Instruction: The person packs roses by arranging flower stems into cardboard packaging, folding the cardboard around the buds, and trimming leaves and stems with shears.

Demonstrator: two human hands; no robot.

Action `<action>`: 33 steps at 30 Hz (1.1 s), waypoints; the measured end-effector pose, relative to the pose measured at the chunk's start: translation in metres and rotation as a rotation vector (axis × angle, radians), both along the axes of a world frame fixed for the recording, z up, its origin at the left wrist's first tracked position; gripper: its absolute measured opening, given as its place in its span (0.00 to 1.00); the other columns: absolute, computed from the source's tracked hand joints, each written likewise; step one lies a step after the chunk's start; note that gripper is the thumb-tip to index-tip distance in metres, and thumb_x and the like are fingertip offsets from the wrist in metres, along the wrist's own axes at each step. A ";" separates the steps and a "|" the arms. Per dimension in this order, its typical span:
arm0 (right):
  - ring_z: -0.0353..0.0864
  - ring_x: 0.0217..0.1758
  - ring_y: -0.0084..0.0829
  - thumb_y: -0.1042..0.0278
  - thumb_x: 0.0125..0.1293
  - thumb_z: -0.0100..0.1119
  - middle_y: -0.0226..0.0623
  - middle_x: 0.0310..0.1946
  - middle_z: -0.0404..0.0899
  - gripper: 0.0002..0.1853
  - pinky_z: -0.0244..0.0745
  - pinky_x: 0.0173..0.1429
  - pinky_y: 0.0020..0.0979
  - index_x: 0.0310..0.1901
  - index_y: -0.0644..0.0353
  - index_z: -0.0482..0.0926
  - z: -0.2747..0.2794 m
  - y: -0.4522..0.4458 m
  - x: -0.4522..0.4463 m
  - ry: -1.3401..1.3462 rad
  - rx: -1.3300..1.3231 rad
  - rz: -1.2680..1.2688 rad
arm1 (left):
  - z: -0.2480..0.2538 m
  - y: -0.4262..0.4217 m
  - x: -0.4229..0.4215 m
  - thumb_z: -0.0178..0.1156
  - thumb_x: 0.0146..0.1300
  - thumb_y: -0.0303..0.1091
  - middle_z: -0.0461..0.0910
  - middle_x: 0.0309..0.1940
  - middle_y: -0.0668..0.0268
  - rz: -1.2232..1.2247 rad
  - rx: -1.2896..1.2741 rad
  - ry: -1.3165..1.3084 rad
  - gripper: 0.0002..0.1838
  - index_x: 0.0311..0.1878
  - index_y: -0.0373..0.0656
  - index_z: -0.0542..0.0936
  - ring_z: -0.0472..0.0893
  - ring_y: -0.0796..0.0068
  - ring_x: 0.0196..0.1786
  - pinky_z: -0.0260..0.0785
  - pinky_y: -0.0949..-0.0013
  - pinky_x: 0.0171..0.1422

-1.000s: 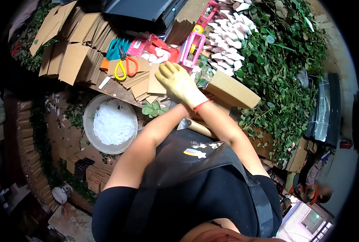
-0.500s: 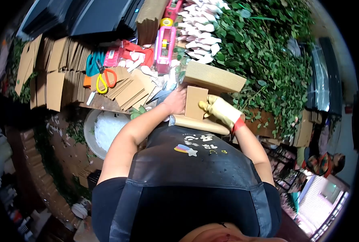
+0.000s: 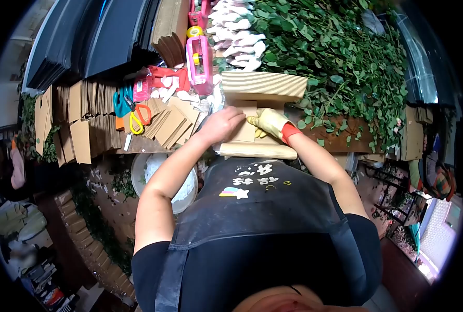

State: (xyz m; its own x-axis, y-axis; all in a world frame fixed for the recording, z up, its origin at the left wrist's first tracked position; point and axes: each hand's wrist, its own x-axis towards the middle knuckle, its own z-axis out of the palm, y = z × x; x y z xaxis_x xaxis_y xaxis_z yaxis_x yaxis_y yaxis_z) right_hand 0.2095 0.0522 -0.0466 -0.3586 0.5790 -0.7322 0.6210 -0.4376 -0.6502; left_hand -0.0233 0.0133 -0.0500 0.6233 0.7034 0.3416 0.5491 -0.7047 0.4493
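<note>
A flat brown cardboard piece lies on a corrugated cardboard sheet in front of my apron. The sheet's far end stands up in a curve, and its near edge is rolled towards me. My left hand is bare; its fingers are bent together over the piece's left side, closed on it. On my right hand is a pale yellow glove with a red cuff, its fingers curled at the piece's right edge. Their undersides are hidden.
Left on the table are orange-and-yellow-handled scissors, cardboard pieces and a pink tape dispenser. White wrapped items lie behind the sheet. Leafy stems cover the right. A white tub stands below the table edge.
The view has shifted. My left hand has moved from beside the cardboard piece onto its upper left part. My right hand stays at the right edge, its thumb now lower against the piece.
</note>
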 end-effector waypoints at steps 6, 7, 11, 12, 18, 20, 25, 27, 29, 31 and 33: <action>0.89 0.43 0.51 0.39 0.69 0.54 0.53 0.35 0.87 0.30 0.82 0.52 0.47 0.38 0.63 0.89 0.033 -0.002 -0.006 -0.502 0.579 0.470 | -0.032 0.003 0.022 0.67 0.57 0.29 0.83 0.41 0.59 0.027 -0.139 0.126 0.08 0.40 0.41 0.83 0.83 0.53 0.45 0.78 0.56 0.52; 0.89 0.38 0.50 0.40 0.72 0.54 0.54 0.32 0.87 0.30 0.82 0.45 0.47 0.33 0.64 0.88 0.012 -0.002 0.004 -0.395 0.614 0.442 | -0.025 0.002 0.023 0.69 0.58 0.32 0.82 0.41 0.58 0.029 -0.155 0.135 0.09 0.40 0.41 0.83 0.82 0.52 0.46 0.78 0.55 0.52; 0.83 0.25 0.28 0.38 0.72 0.60 0.42 0.23 0.84 0.29 0.78 0.32 0.29 0.34 0.63 0.83 0.058 -0.040 0.091 0.242 0.145 -0.207 | 0.010 -0.009 0.029 0.78 0.49 0.43 0.78 0.50 0.57 0.020 -0.268 0.171 0.22 0.44 0.43 0.83 0.79 0.53 0.54 0.77 0.55 0.57; 0.82 0.24 0.35 0.41 0.71 0.62 0.41 0.24 0.85 0.26 0.80 0.35 0.34 0.39 0.63 0.84 0.073 -0.041 0.111 0.102 0.140 -0.321 | 0.010 -0.011 0.029 0.79 0.47 0.43 0.75 0.52 0.57 0.027 -0.286 0.173 0.28 0.51 0.44 0.82 0.77 0.52 0.57 0.76 0.55 0.59; 0.88 0.47 0.53 0.39 0.69 0.63 0.49 0.40 0.89 0.29 0.82 0.54 0.46 0.47 0.64 0.84 0.063 -0.021 0.185 -0.864 0.409 -0.356 | 0.001 -0.009 0.033 0.80 0.48 0.42 0.72 0.57 0.53 0.024 -0.365 0.248 0.37 0.62 0.46 0.77 0.71 0.47 0.63 0.68 0.51 0.68; 0.86 0.55 0.54 0.39 0.68 0.62 0.54 0.50 0.86 0.30 0.79 0.61 0.49 0.52 0.63 0.82 0.027 -0.010 0.191 -0.796 0.403 -0.299 | -0.002 -0.009 0.032 0.80 0.48 0.43 0.71 0.57 0.52 0.018 -0.351 0.247 0.37 0.62 0.45 0.76 0.71 0.47 0.63 0.68 0.50 0.69; 0.81 0.29 0.26 0.68 0.71 0.62 0.35 0.35 0.84 0.12 0.76 0.33 0.30 0.51 0.65 0.78 0.023 -0.040 0.253 0.187 0.278 -0.945 | -0.006 -0.011 0.030 0.80 0.48 0.44 0.71 0.57 0.52 0.033 -0.369 0.248 0.38 0.63 0.45 0.77 0.72 0.47 0.62 0.70 0.51 0.68; 0.88 0.41 0.41 0.61 0.70 0.64 0.41 0.45 0.89 0.25 0.80 0.45 0.39 0.67 0.55 0.78 0.027 -0.081 0.298 -0.453 0.569 -0.720 | -0.006 -0.012 0.030 0.80 0.47 0.42 0.71 0.56 0.52 0.030 -0.370 0.216 0.38 0.63 0.45 0.77 0.72 0.47 0.62 0.70 0.51 0.68; 0.86 0.49 0.50 0.59 0.67 0.64 0.50 0.48 0.87 0.23 0.78 0.56 0.44 0.61 0.59 0.81 0.046 -0.119 0.336 -0.748 0.420 -0.619 | -0.007 -0.013 0.029 0.81 0.47 0.41 0.71 0.56 0.52 0.036 -0.358 0.210 0.38 0.62 0.44 0.77 0.72 0.47 0.62 0.70 0.51 0.67; 0.87 0.47 0.48 0.61 0.65 0.67 0.53 0.46 0.87 0.22 0.78 0.55 0.42 0.55 0.67 0.82 0.027 -0.167 0.385 -0.756 0.524 -0.652 | -0.011 -0.012 0.028 0.81 0.46 0.42 0.71 0.57 0.51 0.029 -0.300 0.178 0.38 0.62 0.44 0.77 0.72 0.47 0.62 0.71 0.51 0.67; 0.86 0.47 0.46 0.70 0.66 0.69 0.53 0.46 0.87 0.16 0.78 0.55 0.41 0.53 0.65 0.83 0.097 -0.157 0.360 -0.950 0.190 -0.491 | -0.007 -0.013 0.028 0.81 0.46 0.41 0.71 0.57 0.51 0.035 -0.315 0.165 0.38 0.61 0.45 0.77 0.73 0.46 0.62 0.71 0.51 0.66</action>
State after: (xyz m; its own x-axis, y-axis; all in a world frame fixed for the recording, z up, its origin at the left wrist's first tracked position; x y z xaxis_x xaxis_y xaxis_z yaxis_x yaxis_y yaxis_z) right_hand 0.5699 -0.1044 0.0504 0.6085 0.6382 -0.4716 0.6912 -0.7182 -0.0801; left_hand 0.0052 0.0003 -0.0574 0.6259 0.7799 0.0016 0.6535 -0.5256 0.5447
